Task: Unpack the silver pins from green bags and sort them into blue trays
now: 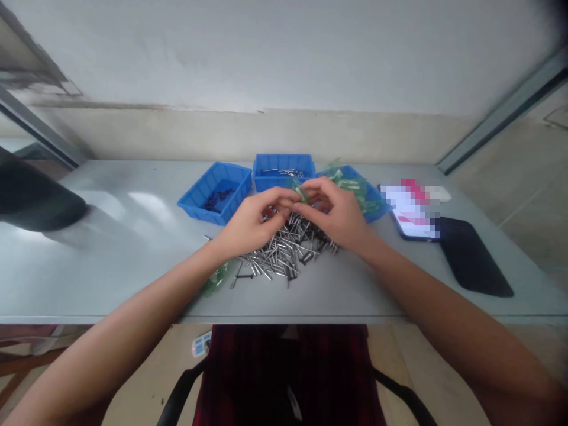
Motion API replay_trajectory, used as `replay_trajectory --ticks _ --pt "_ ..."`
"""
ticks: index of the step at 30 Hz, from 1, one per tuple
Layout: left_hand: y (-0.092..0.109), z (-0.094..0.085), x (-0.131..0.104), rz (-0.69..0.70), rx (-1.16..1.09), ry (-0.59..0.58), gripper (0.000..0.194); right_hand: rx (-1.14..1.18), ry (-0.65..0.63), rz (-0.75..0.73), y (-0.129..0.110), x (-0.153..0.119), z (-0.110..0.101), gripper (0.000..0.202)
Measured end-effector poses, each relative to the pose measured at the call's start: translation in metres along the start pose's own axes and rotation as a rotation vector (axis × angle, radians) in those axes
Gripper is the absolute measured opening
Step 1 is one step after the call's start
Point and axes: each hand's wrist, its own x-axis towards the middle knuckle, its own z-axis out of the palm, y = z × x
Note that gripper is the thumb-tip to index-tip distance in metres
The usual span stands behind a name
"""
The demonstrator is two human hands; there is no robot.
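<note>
My left hand [255,220] and my right hand [341,213] meet above a heap of hardware, fingers curled and fingertips close together. Between them is a small green plastic bag [302,192], pinched at the fingertips; its contents are hard to make out. Below lies the pile of silver nail-like pins and dark screws [277,251], partly covered by both hands. Several green plastic bags [355,186] fill the right-hand blue bin [377,212], just beyond my right hand. Another piece of green plastic [217,279] lies under my left forearm.
A left blue bin [189,198] holds dark screws, and a middle blue bin [284,161] holds silver pins. On the right lie a lit phone [408,213] and a black flat object [477,257]. A dark cylinder [39,195] stands left. The wall [284,133] borders the table's back.
</note>
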Motion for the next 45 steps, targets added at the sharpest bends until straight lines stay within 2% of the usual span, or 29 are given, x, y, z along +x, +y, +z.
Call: replay_trajectory --ticks 4,6,11,13,20,25,30,32,34,45 --pt "-0.003 -0.003 0.004 -0.083 -0.022 0.14 0.02 -0.014 0.042 0.022 -0.001 0.0 -0.002 0.024" --pt "-0.005 -0.004 0.006 -0.123 -0.021 0.164 0.021 0.006 0.038 0.033 -0.001 0.0 -0.002 0.024" --pt "-0.004 -0.004 0.006 -0.144 -0.096 0.058 0.01 0.071 -0.007 0.035 -0.002 -0.001 0.0 0.022" --pt "-0.003 -0.002 0.005 -0.149 -0.13 0.036 0.013 0.069 -0.021 0.034 -0.001 -0.001 0.0 0.022" --pt "-0.004 0.001 0.004 -0.152 -0.108 0.052 0.014 0.065 -0.08 0.074 0.004 -0.001 -0.002 0.02" --pt "-0.002 0.002 0.004 -0.142 -0.128 0.096 0.013 0.102 -0.042 0.145 0.005 -0.001 0.0 0.036" --pt "0.001 0.0 0.004 -0.137 -0.151 0.155 0.011 0.245 -0.103 0.257 0.003 0.003 0.001 0.028" --pt "0.002 0.0 0.005 -0.135 -0.151 0.162 0.011 0.223 -0.145 0.257 0.003 0.004 0.001 0.02" --pt "0.003 -0.001 0.006 -0.143 -0.164 0.157 0.012 0.187 -0.171 0.238 0.003 0.004 0.0 0.024" --pt "0.006 -0.004 0.007 -0.19 -0.207 0.124 0.011 0.184 -0.164 0.225 -0.002 0.004 0.0 0.027"
